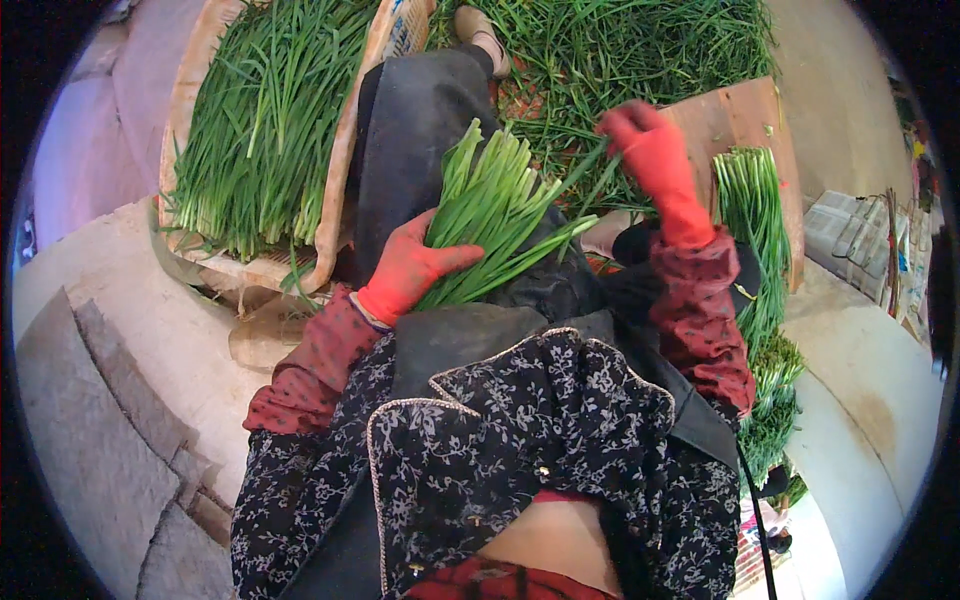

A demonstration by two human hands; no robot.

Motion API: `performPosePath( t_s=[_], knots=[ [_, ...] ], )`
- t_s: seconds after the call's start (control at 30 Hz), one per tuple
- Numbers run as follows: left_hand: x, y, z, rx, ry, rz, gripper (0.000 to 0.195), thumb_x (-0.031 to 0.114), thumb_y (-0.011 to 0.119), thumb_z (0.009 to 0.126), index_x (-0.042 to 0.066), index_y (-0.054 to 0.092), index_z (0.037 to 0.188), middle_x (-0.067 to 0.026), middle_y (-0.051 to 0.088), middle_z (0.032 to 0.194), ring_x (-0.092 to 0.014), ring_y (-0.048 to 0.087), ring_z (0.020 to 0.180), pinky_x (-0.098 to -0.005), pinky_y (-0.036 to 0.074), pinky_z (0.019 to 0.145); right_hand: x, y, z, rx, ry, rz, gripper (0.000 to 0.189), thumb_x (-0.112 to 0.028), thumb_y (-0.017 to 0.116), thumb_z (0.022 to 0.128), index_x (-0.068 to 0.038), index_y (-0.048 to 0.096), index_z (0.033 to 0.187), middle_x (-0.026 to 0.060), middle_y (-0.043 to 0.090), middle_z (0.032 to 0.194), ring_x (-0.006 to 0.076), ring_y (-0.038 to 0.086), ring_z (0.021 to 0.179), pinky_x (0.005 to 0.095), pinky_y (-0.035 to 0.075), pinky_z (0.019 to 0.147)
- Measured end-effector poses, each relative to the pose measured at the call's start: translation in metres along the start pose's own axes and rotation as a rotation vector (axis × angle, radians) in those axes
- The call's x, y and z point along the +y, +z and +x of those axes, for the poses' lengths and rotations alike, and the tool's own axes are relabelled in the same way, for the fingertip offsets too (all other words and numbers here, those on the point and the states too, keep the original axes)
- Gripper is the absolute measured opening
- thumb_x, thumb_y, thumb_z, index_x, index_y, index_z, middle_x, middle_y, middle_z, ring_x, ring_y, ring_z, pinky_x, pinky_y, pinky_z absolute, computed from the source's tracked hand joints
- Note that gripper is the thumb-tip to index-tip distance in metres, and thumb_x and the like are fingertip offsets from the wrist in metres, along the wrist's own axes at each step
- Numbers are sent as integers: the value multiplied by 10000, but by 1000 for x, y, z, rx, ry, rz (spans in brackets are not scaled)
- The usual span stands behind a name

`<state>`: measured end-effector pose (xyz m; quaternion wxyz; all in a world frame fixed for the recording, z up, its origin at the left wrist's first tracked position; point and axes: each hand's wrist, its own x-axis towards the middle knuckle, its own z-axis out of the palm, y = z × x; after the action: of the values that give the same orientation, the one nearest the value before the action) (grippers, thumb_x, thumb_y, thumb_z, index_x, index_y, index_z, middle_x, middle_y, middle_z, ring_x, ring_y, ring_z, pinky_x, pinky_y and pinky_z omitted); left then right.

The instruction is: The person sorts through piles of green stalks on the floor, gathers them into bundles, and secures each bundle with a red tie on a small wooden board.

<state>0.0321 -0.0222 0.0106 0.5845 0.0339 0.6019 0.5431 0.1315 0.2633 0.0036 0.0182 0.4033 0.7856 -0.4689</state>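
Observation:
A bunch of garlic chives point(499, 202) lies across my lap, its pale cut stem ends pointing up and away from me. My left hand point(416, 262), in a red rubber glove, is closed around the bunch with the thumb over the leaves. Up and to the right of the bunch is my right hand point(649, 154), gloved the same way and slightly blurred. Its fingers pinch a few loose green blades point(607, 176) that hang down towards the bunch. The dark apron point(427, 97) covers my legs under the chives.
A plastic crate point(341, 165) full of chives stands at my left. Loose leaves point(637, 45) cover the floor ahead. On my right, a wooden board point(739, 112) carries a neat chive bundle point(750, 202); more bundles point(772, 397) lie behind it. Flattened packaging point(855, 232) sits further right.

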Motion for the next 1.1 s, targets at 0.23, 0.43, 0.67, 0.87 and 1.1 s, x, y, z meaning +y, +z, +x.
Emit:
performPosePath(
  t_s=[0.23,0.43,0.67,0.87,1.1],
  knots=[
    [1,0,0,-10,-13,10,493,52,710,766,-31,526,1216,-67,628,1099,-124,587,956,-280,467,872,-39,36,-25,-170,-555,-252,268,-248,699,797,-89,634,1004,61,638,984,191,626,885,305,492,731],
    [-8,-3,4,-50,-41,41,494,47,699,775,-23,522,1231,-68,621,1117,-129,582,974,-289,466,879,-24,51,-19,-122,-671,-439,279,-319,701,757,-94,626,904,83,580,822,299,590,777,373,482,658],
    [-7,-2,5,-104,-86,-25,502,38,700,771,-26,519,1235,-64,618,1126,-125,585,968,-286,468,878,-19,46,-9,-349,-849,-674,199,-247,653,789,-87,637,907,94,610,893,310,595,825,392,486,686],
    [-5,0,4,-97,-84,-73,449,40,715,750,-44,556,1161,-56,637,1042,-112,595,906,-269,482,832,-12,52,-19,-300,-756,-541,176,-223,661,783,-84,648,889,90,608,881,305,586,820,384,479,691],
    [-9,-7,4,-143,-100,-56,459,48,698,778,-18,539,1204,-59,623,1108,-135,596,956,-292,477,867,-11,49,-13,-293,-832,-361,204,-180,722,729,-81,649,891,78,590,826,272,583,803,358,476,692]
  ],
)
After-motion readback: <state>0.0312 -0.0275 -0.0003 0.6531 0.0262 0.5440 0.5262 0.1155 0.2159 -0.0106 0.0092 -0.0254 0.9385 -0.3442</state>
